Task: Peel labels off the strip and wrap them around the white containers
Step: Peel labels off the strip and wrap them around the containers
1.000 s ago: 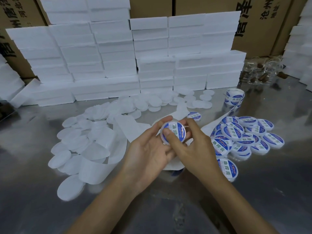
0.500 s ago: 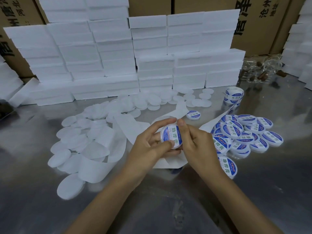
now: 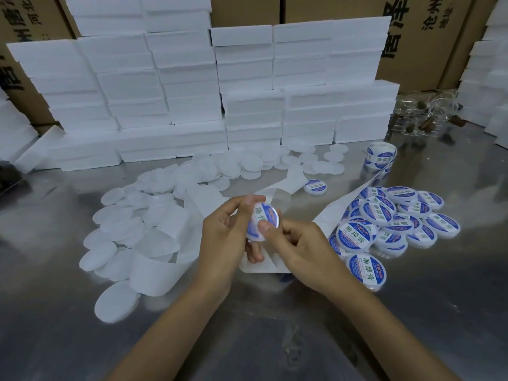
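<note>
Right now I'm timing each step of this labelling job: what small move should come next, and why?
Probably set the labelled container onto the pile of labelled containers at the right. Its blue label already covers the face, the right hand presses a thumb on it, and the left hand holds its edge. A last rub with the thumb may come first, since I cannot tell whether the label lies flat.

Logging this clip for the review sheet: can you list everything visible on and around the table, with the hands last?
Labelled container: one, white with blue label, held between both hands.
Finished containers: a pile, blue-labelled, table right.
Unlabelled containers: many, white, table left and rear.
Label roll: one, blue-white, far right.
Backing strip: white, looping across the table.
Foam boxes: stacked, white, behind.
Cardboard cartons: brown, against the back.
Table: metal, grey.
Left hand: grips the container.
Right hand: thumb presses the label.
</note>
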`<state>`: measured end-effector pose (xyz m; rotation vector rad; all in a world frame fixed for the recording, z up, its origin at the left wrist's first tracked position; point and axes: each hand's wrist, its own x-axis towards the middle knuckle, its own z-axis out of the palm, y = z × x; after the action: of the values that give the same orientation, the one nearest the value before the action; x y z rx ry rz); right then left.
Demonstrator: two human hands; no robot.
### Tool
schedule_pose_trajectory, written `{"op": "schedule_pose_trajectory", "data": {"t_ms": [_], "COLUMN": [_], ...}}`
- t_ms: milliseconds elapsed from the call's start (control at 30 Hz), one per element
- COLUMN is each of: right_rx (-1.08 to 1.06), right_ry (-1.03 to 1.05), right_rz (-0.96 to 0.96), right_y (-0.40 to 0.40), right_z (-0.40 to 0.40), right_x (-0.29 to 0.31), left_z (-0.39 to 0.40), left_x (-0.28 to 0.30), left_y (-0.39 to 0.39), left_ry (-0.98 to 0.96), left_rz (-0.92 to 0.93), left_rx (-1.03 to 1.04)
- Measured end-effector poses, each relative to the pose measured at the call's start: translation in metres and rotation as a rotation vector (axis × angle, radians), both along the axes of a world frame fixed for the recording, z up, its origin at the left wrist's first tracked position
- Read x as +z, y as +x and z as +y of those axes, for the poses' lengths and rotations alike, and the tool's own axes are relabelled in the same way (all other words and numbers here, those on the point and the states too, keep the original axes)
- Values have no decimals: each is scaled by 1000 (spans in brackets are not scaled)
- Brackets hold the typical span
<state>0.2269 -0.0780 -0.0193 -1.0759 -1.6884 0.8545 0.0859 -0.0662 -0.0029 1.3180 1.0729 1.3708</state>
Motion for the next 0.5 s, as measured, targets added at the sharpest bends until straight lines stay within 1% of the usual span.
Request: {"op": "schedule_pose_trajectory", "data": {"t_ms": [67, 167, 200, 233, 267, 300, 367, 400, 500], "right_rx": [-47, -137, -200, -275, -338, -375, -409, -419, -451], "right_ry": [-29, -65, -84, -120, -169, -221, -309, -347, -449], "right_rz": [44, 44, 70, 144, 274, 446, 799, 932, 1203], "right_y": [3, 6, 6, 7, 10, 15, 29, 37, 57], "right_z": [3, 6, 7, 9, 12, 15, 20, 22, 26], "right_x": [1, 0, 0, 2, 3, 5, 9, 10, 9], "left_z": [0, -1, -1, -1, -1, -1, -1, 0, 1], "left_x": [1, 1, 1, 0, -1, -2, -2, -2, -2], "left_y": [1, 3, 3, 3, 2, 1, 1, 1, 2], "left_ry": [35, 49, 44, 39, 40, 49, 68, 72, 70], "left_rz": [27, 32, 31, 29, 28, 30, 53, 69, 95], "left_rx": [-60, -179, -200, -207, -205, -196, -170, -155, -135]}}
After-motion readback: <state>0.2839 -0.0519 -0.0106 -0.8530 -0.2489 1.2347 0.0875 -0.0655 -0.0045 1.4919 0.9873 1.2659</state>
